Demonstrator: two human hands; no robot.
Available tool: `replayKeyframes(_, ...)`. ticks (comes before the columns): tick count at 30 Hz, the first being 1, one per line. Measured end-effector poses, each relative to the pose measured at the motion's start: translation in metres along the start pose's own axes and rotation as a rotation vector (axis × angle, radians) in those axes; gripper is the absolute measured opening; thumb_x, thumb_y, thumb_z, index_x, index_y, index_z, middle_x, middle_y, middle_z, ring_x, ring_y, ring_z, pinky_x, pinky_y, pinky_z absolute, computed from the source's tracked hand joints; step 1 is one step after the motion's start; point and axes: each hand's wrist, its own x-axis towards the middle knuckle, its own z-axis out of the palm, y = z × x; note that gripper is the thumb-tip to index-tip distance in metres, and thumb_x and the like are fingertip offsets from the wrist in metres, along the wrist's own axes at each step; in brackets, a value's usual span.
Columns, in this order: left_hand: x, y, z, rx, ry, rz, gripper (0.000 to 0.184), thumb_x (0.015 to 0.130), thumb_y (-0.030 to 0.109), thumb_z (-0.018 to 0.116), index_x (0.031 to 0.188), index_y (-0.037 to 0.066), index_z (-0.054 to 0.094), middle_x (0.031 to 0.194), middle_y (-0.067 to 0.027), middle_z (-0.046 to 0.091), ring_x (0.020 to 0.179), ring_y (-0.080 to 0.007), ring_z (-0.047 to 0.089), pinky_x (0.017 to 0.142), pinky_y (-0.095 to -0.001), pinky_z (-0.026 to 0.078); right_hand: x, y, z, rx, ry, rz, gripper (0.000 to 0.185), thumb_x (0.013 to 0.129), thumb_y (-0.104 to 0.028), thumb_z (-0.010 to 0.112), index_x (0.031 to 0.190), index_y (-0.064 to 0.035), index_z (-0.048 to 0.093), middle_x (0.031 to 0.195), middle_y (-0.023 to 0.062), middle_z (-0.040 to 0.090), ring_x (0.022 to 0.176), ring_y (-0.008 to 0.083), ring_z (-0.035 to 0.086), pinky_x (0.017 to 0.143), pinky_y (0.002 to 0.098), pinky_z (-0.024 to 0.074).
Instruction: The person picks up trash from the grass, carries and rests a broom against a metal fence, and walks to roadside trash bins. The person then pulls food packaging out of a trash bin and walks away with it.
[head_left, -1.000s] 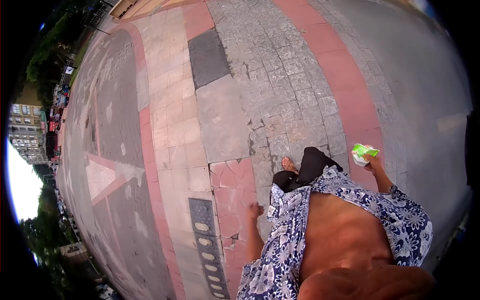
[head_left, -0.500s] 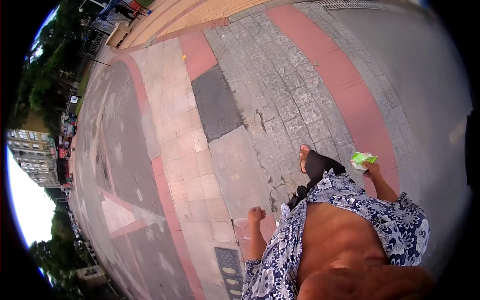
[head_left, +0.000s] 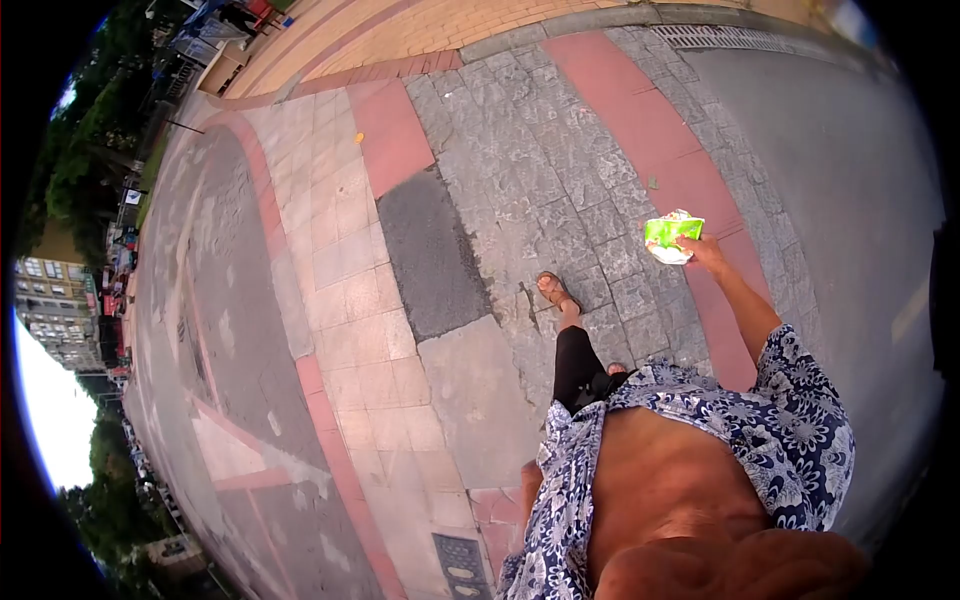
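Observation:
My right hand (head_left: 708, 250) is stretched out ahead of me, its fingers closed on the edge of a crumpled green-and-white packet (head_left: 668, 237). The packet looks like thin plastic; what is inside cannot be made out. Down at my left side, only a bit of my left arm (head_left: 531, 488) shows beside the blue-and-white flowered shirt (head_left: 562, 480); the fingers of that hand are hidden. Below, one sandalled foot (head_left: 553, 289) is forward on the stone paving, and the other foot (head_left: 616, 368) shows partly behind it.
Grey stone paving (head_left: 560, 170) runs ahead, bordered by a red strip (head_left: 660, 130) and smooth grey road (head_left: 810, 150) on the right. A drain grate (head_left: 725, 38) lies at the top. A dark patch (head_left: 430, 255) and a metal cover (head_left: 460, 562) sit in the pavement. Buildings (head_left: 60, 315) and trees stand far left.
My right hand has swung forward with the packet. My left hand has swung back, mostly out of sight behind the shirt. The left foot has stepped forward, and the ground has shifted slightly.

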Motion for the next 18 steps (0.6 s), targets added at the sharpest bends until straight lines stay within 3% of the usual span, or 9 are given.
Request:
replayKeyframes(1, 0.028, 0.000, -0.016, 0.140, 0.052, 0.112, 0.025, 0.090, 0.025, 0.068, 0.090, 0.000, 0.072, 0.077, -0.0132, 0.073, 0.065, -0.0198, 0.070, 0.058, -0.0368, 0.054, 0.022, 0.000, 0.004, -0.005, 0.020, 0.013, 0.050, 0.083, -0.041, 0.080, 0.117, -0.0056, 0.071, 0.103, 0.0094, 0.074, 0.087, 0.0201, 0.072, 0.070, 0.0376, 0.0601)
replayKeyframes(3, 0.094, 0.004, -0.051, 0.180, 0.018, 0.112, 0.024, 0.089, 0.025, 0.069, 0.090, 0.001, 0.072, 0.077, -0.0132, 0.073, 0.065, -0.0195, 0.070, 0.058, -0.0367, 0.053, 0.062, 0.011, 0.007, 0.004, 0.066, 0.028, 0.046, 0.082, -0.038, 0.081, 0.113, -0.0049, 0.072, 0.099, 0.0098, 0.075, 0.082, 0.0201, 0.073, 0.066, 0.0374, 0.0607)
replayKeyframes(4, 0.130, 0.011, -0.070, -0.092, -0.176, -0.122, 0.018, 0.088, 0.017, 0.066, 0.082, 0.000, 0.069, 0.074, -0.0138, 0.071, 0.061, -0.0219, 0.068, 0.050, -0.0393, 0.050, 0.074, 0.024, 0.009, 0.025, 0.093, 0.039, 0.045, 0.082, -0.037, 0.081, 0.111, -0.0045, 0.072, 0.097, 0.0099, 0.075, 0.079, 0.0200, 0.073, 0.064, 0.0373, 0.0608)
replayKeyframes(6, 0.198, 0.045, -0.143, -0.550, -0.033, -0.299, 0.016, 0.089, 0.013, 0.062, 0.082, -0.001, 0.067, 0.073, -0.0136, 0.070, 0.058, -0.0225, 0.066, 0.045, -0.0375, 0.050, 0.101, 0.051, 0.004, 0.044, 0.172, 0.175, 0.043, 0.081, -0.035, 0.081, 0.109, -0.0040, 0.072, 0.093, 0.0102, 0.075, 0.071, 0.0216, 0.073, 0.062, 0.0395, 0.0612)
replayKeyframes(7, 0.234, 0.065, -0.181, -0.788, 0.041, -0.379, 0.015, 0.089, 0.011, 0.060, 0.082, -0.001, 0.065, 0.073, -0.0136, 0.069, 0.057, -0.0228, 0.065, 0.043, -0.0366, 0.050, 0.094, 0.036, 0.008, 0.068, 0.245, 0.255, 0.041, 0.080, -0.030, 0.081, 0.111, -0.0057, 0.072, 0.090, 0.0091, 0.074, 0.068, 0.0214, 0.072, 0.053, 0.0377, 0.0593)
replayKeyframes(10, 0.351, 0.048, -0.235, -0.605, 0.009, -0.195, 0.017, 0.091, 0.010, 0.057, 0.088, -0.004, 0.065, 0.076, -0.0154, 0.070, 0.060, -0.0223, 0.068, 0.047, -0.0338, 0.056, 0.099, 0.028, 0.005, 0.113, 0.311, 0.381, 0.038, 0.079, -0.018, 0.080, 0.107, 0.0043, 0.070, 0.089, 0.0157, 0.072, 0.069, 0.0269, 0.073, 0.055, 0.0420, 0.0614)
replayKeyframes(13, 0.467, 0.098, -0.333, -0.888, 0.001, -0.447, 0.021, 0.093, 0.012, 0.055, 0.094, -0.005, 0.067, 0.078, -0.0156, 0.071, 0.061, -0.0220, 0.069, 0.051, -0.0329, 0.057, 0.129, 0.013, 0.007, 0.247, 0.427, 0.327, 0.036, 0.082, -0.020, 0.080, 0.107, 0.0035, 0.070, 0.089, 0.0158, 0.073, 0.069, 0.0309, 0.074, 0.058, 0.0449, 0.0633)
replayKeyframes(18, 0.640, 0.140, -0.477, -0.738, 0.063, -0.168, 0.026, 0.096, 0.015, 0.052, 0.099, -0.005, 0.067, 0.080, -0.0155, 0.073, 0.064, -0.0208, 0.070, 0.055, -0.0325, 0.057, 0.214, -0.073, 0.038, 0.218, 0.397, 0.362, 0.033, 0.082, -0.021, 0.080, 0.103, 0.0033, 0.071, 0.088, 0.0152, 0.073, 0.068, 0.0296, 0.074, 0.058, 0.0423, 0.0633)
